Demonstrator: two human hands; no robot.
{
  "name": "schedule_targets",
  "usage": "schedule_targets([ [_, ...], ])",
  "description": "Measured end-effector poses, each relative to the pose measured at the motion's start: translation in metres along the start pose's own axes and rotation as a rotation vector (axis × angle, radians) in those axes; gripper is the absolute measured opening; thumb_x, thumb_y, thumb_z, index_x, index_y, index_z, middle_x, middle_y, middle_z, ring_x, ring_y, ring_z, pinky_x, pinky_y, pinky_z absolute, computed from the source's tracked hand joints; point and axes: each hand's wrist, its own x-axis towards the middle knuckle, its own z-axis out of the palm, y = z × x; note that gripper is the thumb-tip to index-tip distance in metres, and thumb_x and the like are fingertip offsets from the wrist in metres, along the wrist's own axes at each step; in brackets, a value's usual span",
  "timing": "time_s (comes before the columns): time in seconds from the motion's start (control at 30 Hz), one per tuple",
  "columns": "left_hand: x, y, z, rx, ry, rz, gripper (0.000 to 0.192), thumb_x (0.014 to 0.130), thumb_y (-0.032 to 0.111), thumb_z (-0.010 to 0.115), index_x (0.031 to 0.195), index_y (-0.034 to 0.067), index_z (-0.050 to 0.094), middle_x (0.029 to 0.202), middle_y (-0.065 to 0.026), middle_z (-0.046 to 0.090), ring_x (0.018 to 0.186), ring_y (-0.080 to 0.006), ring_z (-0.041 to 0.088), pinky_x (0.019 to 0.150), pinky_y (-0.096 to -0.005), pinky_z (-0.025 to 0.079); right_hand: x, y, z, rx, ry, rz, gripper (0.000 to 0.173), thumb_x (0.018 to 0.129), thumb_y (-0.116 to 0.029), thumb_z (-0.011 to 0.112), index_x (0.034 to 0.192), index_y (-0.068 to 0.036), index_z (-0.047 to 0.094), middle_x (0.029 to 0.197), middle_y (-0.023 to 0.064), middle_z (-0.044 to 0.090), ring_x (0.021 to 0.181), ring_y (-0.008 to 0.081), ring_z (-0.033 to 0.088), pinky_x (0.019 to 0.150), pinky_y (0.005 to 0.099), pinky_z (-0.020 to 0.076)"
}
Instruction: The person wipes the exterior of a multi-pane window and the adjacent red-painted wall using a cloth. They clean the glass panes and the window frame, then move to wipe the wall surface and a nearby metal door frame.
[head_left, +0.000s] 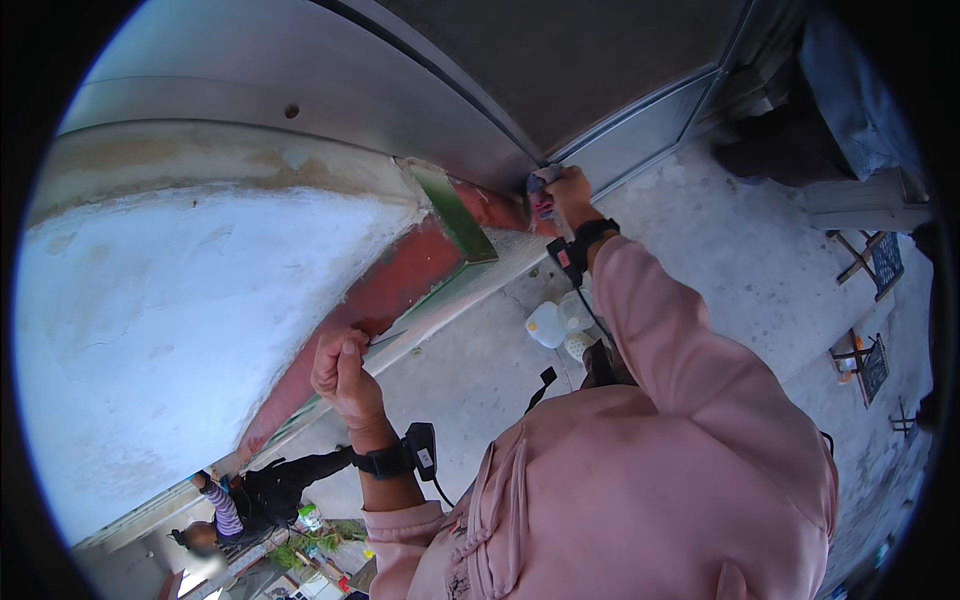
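My right hand (574, 196) grips a crumpled grey and pink cloth (540, 201). It presses the cloth to the lower corner of a metal door frame (495, 146), where a red painted wall band (412, 262) ends. My left hand (346, 379) is raised in front of the same red band, fingers closed. A thin, pointed dark piece (387, 338), too small to name, sticks out from its fingertips. Green paint (456, 214) edges the red band near the door.
Plastic jugs (547, 325) stand on the concrete floor (465, 390) by my feet. Folding stools (874, 367) are at the right. Another person (262, 495) reaches to the wall at lower left; a second person's dark clothing (787, 142) shows upper right. Plants (315, 544) stand below.
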Motion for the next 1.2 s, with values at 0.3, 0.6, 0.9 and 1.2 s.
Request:
schedule_targets([
  [0.3, -0.001, -0.002, 0.001, -0.009, 0.032, 0.006, 0.014, 0.087, 0.007, 0.055, 0.08, -0.002, 0.063, 0.078, -0.0066, 0.06, 0.071, -0.0131, 0.05, 0.071, -0.0281, 0.043, -0.064, -0.038, -0.057, -0.04, -0.186, -0.559, 0.035, 0.067, -0.008, 0.075, 0.099, -0.012, 0.061, 0.096, 0.0115, 0.065, 0.084, 0.0314, 0.066, 0.073, 0.0365, 0.0529],
  [0.6, -0.001, -0.004, 0.001, -0.087, -0.002, 0.003, 0.013, 0.087, 0.005, 0.055, 0.08, -0.003, 0.062, 0.08, -0.0075, 0.06, 0.072, -0.0143, 0.051, 0.076, -0.0319, 0.047, -0.13, -0.161, -0.023, -0.457, 0.165, -1.438, 0.031, 0.062, -0.016, 0.076, 0.089, -0.018, 0.06, 0.082, 0.0048, 0.054, 0.066, 0.0282, 0.06, 0.056, 0.0377, 0.0497],
  [0.9, -0.004, -0.006, 0.001, -0.027, 0.028, 0.027, 0.011, 0.086, 0.005, 0.056, 0.08, -0.002, 0.063, 0.079, -0.0064, 0.059, 0.073, -0.0148, 0.052, 0.077, -0.0339, 0.048, -0.087, -0.093, 0.003, -0.635, 0.132, -1.333, 0.023, 0.066, -0.017, 0.07, 0.084, -0.017, 0.057, 0.078, 0.0054, 0.055, 0.066, 0.0298, 0.061, 0.057, 0.0425, 0.0501],
  [1.2, -0.003, -0.005, 0.003, -0.036, -0.008, 0.038, 0.013, 0.089, 0.004, 0.051, 0.079, 0.001, 0.058, 0.077, -0.0094, 0.058, 0.072, -0.0153, 0.051, 0.085, -0.0539, 0.053, -0.04, -0.035, -0.041, -0.792, 0.051, -0.523, 0.024, 0.068, -0.02, 0.071, 0.09, -0.014, 0.065, 0.093, 0.0107, 0.067, 0.084, 0.031, 0.067, 0.071, 0.0409, 0.0536],
])
